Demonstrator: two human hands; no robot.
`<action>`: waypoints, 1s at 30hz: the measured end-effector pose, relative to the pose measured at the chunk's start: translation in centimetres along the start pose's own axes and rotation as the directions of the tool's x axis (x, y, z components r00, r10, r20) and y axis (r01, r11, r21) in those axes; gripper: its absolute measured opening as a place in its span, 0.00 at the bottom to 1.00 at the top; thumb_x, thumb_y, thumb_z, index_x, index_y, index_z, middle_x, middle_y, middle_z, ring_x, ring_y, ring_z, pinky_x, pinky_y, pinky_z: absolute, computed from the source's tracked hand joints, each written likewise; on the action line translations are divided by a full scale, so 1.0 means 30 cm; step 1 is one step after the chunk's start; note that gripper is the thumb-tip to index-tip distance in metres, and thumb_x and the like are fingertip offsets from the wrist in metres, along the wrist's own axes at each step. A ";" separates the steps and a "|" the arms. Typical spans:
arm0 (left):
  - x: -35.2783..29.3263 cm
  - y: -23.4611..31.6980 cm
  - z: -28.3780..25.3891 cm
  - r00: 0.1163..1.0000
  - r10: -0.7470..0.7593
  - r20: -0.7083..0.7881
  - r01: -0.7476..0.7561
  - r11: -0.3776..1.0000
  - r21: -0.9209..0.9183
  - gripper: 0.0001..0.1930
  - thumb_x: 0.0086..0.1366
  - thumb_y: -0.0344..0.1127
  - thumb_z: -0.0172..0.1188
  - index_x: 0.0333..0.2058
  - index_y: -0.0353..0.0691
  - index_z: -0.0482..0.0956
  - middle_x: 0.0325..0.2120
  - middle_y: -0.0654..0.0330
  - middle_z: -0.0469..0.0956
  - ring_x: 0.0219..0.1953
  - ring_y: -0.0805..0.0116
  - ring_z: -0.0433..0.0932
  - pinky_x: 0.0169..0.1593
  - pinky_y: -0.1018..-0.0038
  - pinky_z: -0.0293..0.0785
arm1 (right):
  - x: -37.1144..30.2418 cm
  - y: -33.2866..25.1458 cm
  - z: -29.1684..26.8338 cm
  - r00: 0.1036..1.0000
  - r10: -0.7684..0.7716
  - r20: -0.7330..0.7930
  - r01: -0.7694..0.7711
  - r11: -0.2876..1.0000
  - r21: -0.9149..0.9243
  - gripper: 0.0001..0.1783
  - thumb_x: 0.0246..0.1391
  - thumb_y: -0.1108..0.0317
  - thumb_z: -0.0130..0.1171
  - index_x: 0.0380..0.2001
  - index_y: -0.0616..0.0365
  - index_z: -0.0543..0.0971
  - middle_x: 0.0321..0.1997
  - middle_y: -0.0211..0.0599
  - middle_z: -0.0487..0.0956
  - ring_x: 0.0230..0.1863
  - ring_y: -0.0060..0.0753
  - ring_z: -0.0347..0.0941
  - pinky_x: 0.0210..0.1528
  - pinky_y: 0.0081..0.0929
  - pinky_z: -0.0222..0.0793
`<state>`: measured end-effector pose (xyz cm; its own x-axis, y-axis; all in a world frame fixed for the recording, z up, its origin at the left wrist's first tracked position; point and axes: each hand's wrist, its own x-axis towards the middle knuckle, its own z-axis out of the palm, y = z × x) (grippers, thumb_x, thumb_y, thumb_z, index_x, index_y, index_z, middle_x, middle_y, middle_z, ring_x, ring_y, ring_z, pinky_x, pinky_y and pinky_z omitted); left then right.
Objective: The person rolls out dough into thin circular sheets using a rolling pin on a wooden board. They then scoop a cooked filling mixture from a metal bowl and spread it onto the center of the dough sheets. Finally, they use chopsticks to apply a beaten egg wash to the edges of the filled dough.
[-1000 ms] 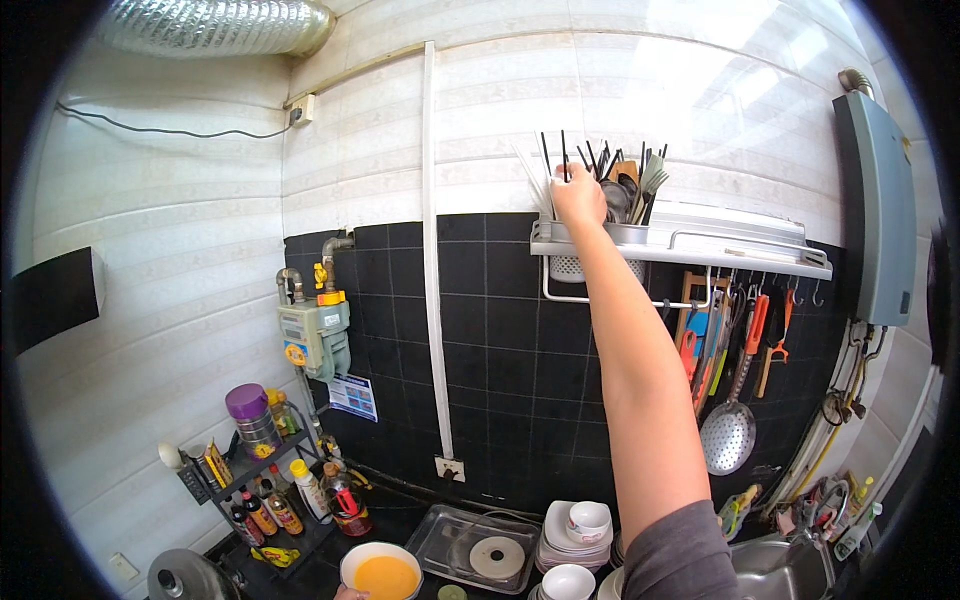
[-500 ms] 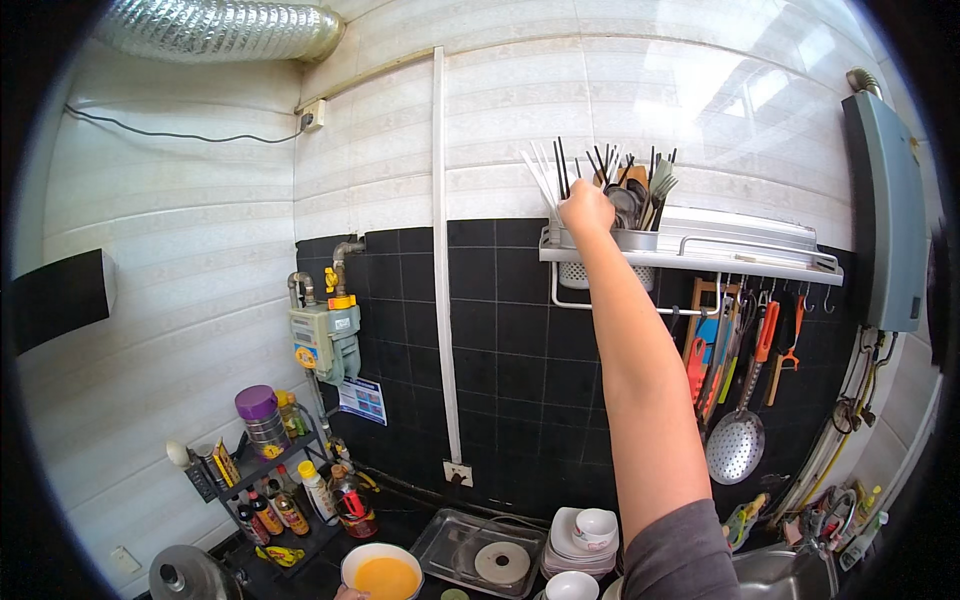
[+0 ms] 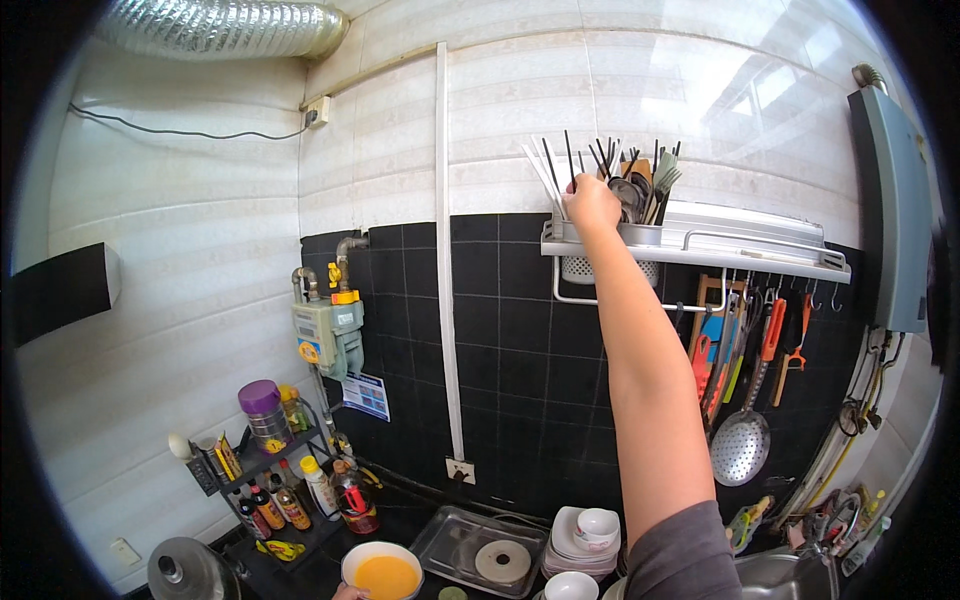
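Observation:
My right hand (image 3: pixel 595 204), arm stretched up, is at the perforated metal utensil holder (image 3: pixel 640 235) on the wall shelf. Its fingers are closed around thin black chopsticks (image 3: pixel 569 160) that poke up beside the thumb; the fingertips are partly hidden. White chopsticks (image 3: pixel 541 172) stand to the left of them, and dark spoons (image 3: pixel 628 195) and forks (image 3: pixel 668 182) to the right. Low down, my left hand (image 3: pixel 348 593) shows only a little, its fingers on the rim of a white bowl (image 3: pixel 417 572) that holds yellow liquid like beaten egg.
A wall shelf (image 3: pixel 760 258) carries hanging tools, including a skimmer (image 3: pixel 742 448). Below are stacked dishes (image 3: pixel 572 548), a metal tray (image 3: pixel 440 545) and a sink (image 3: pixel 790 578). A bottle rack (image 3: pixel 265 462), gas meter (image 3: pixel 328 330) and lidded pot (image 3: pixel 185 572) are on the left.
My right hand has shifted slightly at the holder, and the black chopsticks beside its thumb stand a little differently. My left hand stays at the bowl. The view has moved slightly.

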<state>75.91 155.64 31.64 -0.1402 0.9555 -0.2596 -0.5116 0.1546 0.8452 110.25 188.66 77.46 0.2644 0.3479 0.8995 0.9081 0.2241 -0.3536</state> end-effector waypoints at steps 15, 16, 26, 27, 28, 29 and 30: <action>-0.010 -0.008 0.002 0.999 -0.005 -0.049 0.005 1.000 0.004 0.22 0.52 0.41 0.54 0.45 0.40 0.68 0.34 0.56 0.76 0.34 0.61 0.77 0.34 0.68 0.75 | 0.019 -0.025 0.042 0.996 0.050 0.080 -0.033 0.979 -0.200 0.07 0.45 0.68 0.54 0.29 0.56 0.78 0.33 0.42 0.79 0.34 0.39 0.78 0.33 0.32 0.74; -0.009 -0.007 0.005 0.999 -0.001 -0.050 0.001 1.000 0.002 0.22 0.52 0.41 0.54 0.45 0.40 0.68 0.34 0.55 0.76 0.34 0.61 0.77 0.33 0.68 0.75 | 0.024 -0.023 0.040 0.994 0.050 0.099 -0.029 0.978 -0.207 0.08 0.45 0.68 0.54 0.29 0.56 0.78 0.33 0.42 0.80 0.34 0.39 0.78 0.33 0.32 0.74; -0.004 -0.026 -0.003 0.999 -0.004 -0.042 0.003 1.000 -0.018 0.22 0.51 0.41 0.54 0.45 0.40 0.68 0.34 0.56 0.76 0.33 0.62 0.77 0.34 0.69 0.75 | 0.022 -0.013 0.054 0.995 0.090 0.040 -0.086 0.993 -0.079 0.08 0.45 0.69 0.53 0.29 0.57 0.78 0.36 0.47 0.79 0.39 0.44 0.76 0.40 0.35 0.72; -0.007 -0.025 0.000 0.999 -0.004 -0.048 0.004 1.000 -0.011 0.22 0.51 0.41 0.54 0.45 0.39 0.68 0.33 0.56 0.76 0.33 0.62 0.77 0.34 0.69 0.75 | 0.007 -0.032 0.039 0.994 0.101 0.031 -0.100 0.995 -0.018 0.07 0.46 0.71 0.51 0.28 0.59 0.78 0.35 0.48 0.78 0.39 0.46 0.76 0.41 0.37 0.71; -0.010 -0.025 0.001 0.999 -0.005 -0.047 0.004 1.000 -0.013 0.21 0.51 0.41 0.54 0.44 0.39 0.68 0.33 0.56 0.76 0.33 0.62 0.77 0.34 0.69 0.75 | 0.002 -0.045 0.032 0.995 0.096 0.007 -0.096 0.995 0.022 0.07 0.46 0.72 0.51 0.28 0.59 0.78 0.35 0.48 0.78 0.39 0.47 0.75 0.41 0.37 0.71; -0.013 -0.026 0.001 0.999 -0.005 -0.045 0.004 1.000 -0.016 0.21 0.51 0.41 0.53 0.44 0.39 0.68 0.33 0.56 0.76 0.32 0.62 0.77 0.34 0.69 0.75 | 0.003 -0.057 0.027 0.996 0.092 -0.017 -0.091 0.994 0.063 0.07 0.46 0.72 0.51 0.28 0.60 0.77 0.35 0.48 0.78 0.38 0.48 0.75 0.41 0.38 0.71; -0.014 -0.020 0.002 0.999 0.002 -0.040 -0.003 1.000 -0.017 0.21 0.51 0.41 0.53 0.44 0.39 0.68 0.33 0.56 0.77 0.32 0.63 0.77 0.34 0.69 0.75 | 0.011 -0.071 0.020 0.995 0.089 -0.049 -0.084 0.991 0.106 0.07 0.46 0.72 0.51 0.28 0.60 0.77 0.34 0.48 0.78 0.38 0.49 0.75 0.41 0.38 0.71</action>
<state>76.31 155.16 31.26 -0.1752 0.9449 -0.2767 -0.5258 0.1478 0.8377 108.20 188.84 78.36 0.3601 0.3218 0.8757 0.8433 0.2892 -0.4530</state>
